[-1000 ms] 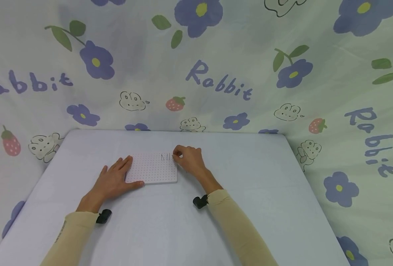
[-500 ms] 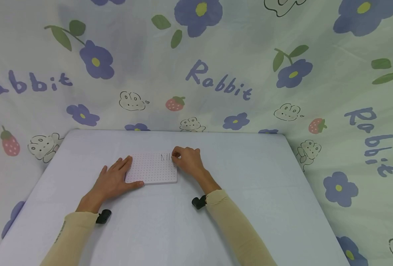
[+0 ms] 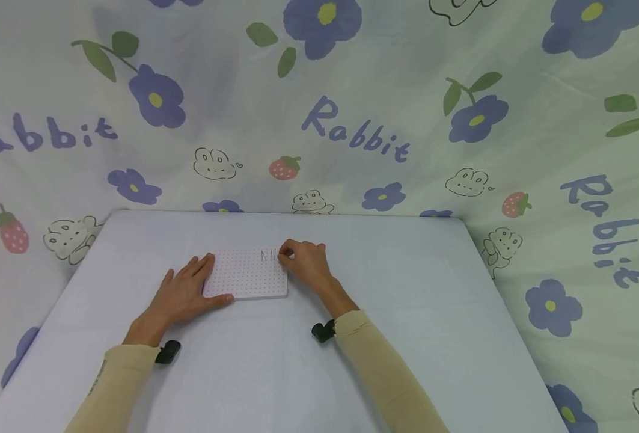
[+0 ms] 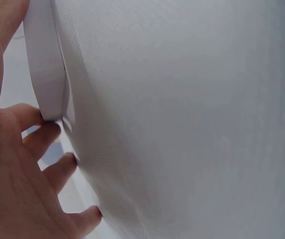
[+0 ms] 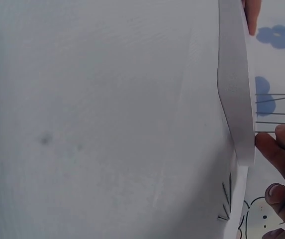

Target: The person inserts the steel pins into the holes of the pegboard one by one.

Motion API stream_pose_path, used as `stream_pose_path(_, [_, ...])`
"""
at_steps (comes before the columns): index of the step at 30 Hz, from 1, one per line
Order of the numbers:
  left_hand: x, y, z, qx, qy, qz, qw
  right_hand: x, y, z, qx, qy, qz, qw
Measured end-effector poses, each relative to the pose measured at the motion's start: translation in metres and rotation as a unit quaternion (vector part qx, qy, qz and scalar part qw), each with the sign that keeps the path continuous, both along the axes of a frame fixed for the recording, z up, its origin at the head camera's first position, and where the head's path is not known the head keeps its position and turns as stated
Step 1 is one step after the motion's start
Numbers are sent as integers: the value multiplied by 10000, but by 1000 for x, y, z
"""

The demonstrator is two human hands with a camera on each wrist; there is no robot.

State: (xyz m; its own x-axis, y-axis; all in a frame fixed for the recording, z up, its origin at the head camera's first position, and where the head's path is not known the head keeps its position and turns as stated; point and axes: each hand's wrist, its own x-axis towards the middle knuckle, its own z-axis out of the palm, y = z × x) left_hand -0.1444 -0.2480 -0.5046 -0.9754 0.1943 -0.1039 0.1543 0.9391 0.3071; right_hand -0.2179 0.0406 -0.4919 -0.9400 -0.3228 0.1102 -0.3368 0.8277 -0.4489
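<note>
A white pegboard [image 3: 246,275] with rows of small holes lies flat on the table. Several thin dark pins [image 3: 269,255] stand up near its far right corner; two of them lean together. My left hand [image 3: 184,293] is spread along the board's left side, its straight fingers at the edge and the thumb on the front edge. At the far right corner, my right hand [image 3: 307,263] pinches a thin dark pin [image 5: 265,132] between thumb and index finger, right over the board's surface. The fingertips hide much of that pin.
In the right wrist view, several loose dark pins [image 5: 225,199] lie on the white table [image 3: 406,288] beyond the board. A patterned cloth [image 3: 232,90] with flowers and rabbits hangs behind. A small black wrist camera [image 3: 323,331] sits under each forearm.
My right hand has shifted slightly left and toward me at the board's far right corner, still pinching. My left hand and the board have stayed in place.
</note>
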Motion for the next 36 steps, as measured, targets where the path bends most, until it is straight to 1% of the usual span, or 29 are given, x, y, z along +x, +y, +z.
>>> stream_pose_path(9, [0,2,2,24,-27,6,10000,1,2,5,-102,-192,-11,9998])
stream_pose_path(13, [0,2,2,32,-19,5,10000,0,8,6,-215,-382,34,9990])
stream_pose_path(16, [-1,2,2,33,-8,-2,10000,-1,15,7,-295,-463,-8,9985])
stream_pose_path(23, [-2,1,2,22,14,5,10000,-5,33,18,-398,-381,-244,9982])
stream_pose_path(27, [-3,0,3,11,24,13,10000,-6,41,22,-490,-291,-298,9979])
stream_pose_path(32, [-3,1,3,-12,18,6,10000,-6,46,22,-522,-252,-321,9978])
stream_pose_path(36, [-2,1,3,-2,-7,20,10000,-5,49,20,-504,-302,-361,9976])
